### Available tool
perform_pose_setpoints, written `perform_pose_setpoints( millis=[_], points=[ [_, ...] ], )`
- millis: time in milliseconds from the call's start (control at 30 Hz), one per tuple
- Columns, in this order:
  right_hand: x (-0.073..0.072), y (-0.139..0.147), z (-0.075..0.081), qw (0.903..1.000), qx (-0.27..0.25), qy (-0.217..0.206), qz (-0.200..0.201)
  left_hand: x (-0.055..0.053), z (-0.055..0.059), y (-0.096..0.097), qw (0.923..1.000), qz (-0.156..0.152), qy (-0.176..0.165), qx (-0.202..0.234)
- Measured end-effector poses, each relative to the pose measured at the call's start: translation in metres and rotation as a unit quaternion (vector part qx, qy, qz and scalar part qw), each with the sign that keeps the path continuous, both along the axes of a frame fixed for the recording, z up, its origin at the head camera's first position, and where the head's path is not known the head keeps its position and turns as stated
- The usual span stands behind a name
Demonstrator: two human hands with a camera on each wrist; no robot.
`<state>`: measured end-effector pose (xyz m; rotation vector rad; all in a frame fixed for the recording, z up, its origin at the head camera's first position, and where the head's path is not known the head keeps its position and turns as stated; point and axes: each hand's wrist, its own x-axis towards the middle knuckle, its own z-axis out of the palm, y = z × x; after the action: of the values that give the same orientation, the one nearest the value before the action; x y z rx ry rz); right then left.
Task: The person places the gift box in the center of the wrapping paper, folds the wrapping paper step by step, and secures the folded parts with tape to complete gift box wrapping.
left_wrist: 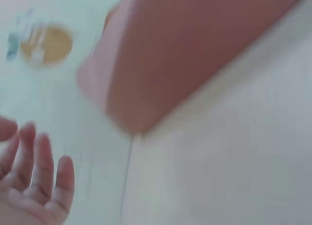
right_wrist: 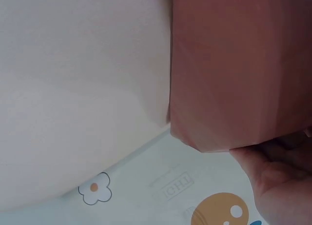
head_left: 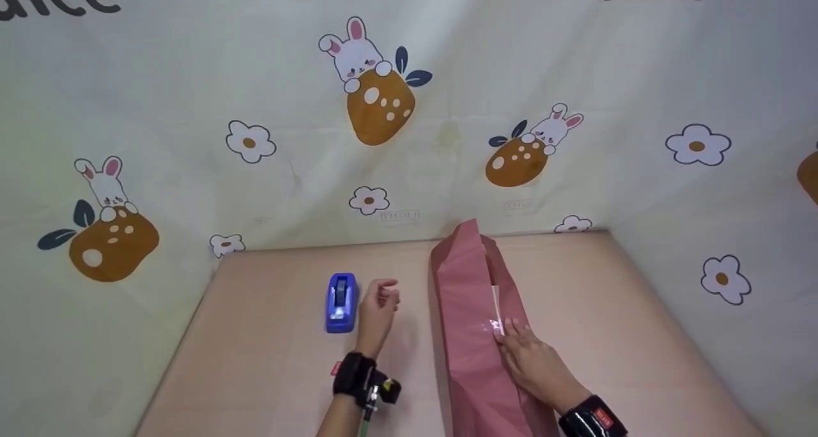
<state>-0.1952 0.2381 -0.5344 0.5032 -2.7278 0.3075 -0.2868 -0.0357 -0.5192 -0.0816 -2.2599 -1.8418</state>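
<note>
A long parcel in dusky red paper (head_left: 470,341) stands on the table, its folded edges meeting along the top. A shiny bit of clear tape (head_left: 492,326) lies across that seam, beside a narrow white strip (head_left: 495,299). My right hand (head_left: 533,363) rests on the parcel's top with its fingertips by the tape. In the right wrist view the thumb of this hand (right_wrist: 280,178) lies along the paper's edge. Left of the parcel, my left hand (head_left: 378,312) hovers with loosely bent fingers, holding nothing. Close beside it sits a blue tape dispenser (head_left: 342,319).
The pinkish-beige table (head_left: 268,347) meets a pale backdrop (head_left: 287,188) printed with rabbits, orange fruit and flowers. The parcel's far end reaches near the backdrop. Both wrists wear black straps (head_left: 353,374), and a cable runs from the left one.
</note>
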Motion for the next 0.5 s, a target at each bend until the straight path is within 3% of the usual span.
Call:
perform_pose_setpoints(
  millis=[67, 133, 233, 333, 500],
  points=[
    [0.0, 0.0, 0.0, 0.9999, 0.001, 0.009, 0.005, -0.008, -0.009, -0.024, 0.9976, 0.063, -0.029, -0.007],
    [0.001, 0.0, 0.0, 0.9998, 0.003, 0.017, 0.004, -0.012, -0.015, -0.045, 0.9899, 0.118, -0.073, -0.031],
    [0.001, -0.001, 0.0, 0.9997, 0.003, 0.022, -0.002, -0.016, -0.024, -0.07, 0.9751, 0.161, -0.135, -0.072],
    [0.002, -0.002, 0.0, 0.9999, -0.006, 0.014, -0.006, -0.018, -0.03, -0.085, 0.966, 0.161, -0.175, -0.101],
    [0.001, -0.002, 0.001, 0.9999, -0.006, 0.011, -0.005, -0.019, -0.027, -0.097, 0.9625, 0.133, -0.199, -0.127]
  ],
)
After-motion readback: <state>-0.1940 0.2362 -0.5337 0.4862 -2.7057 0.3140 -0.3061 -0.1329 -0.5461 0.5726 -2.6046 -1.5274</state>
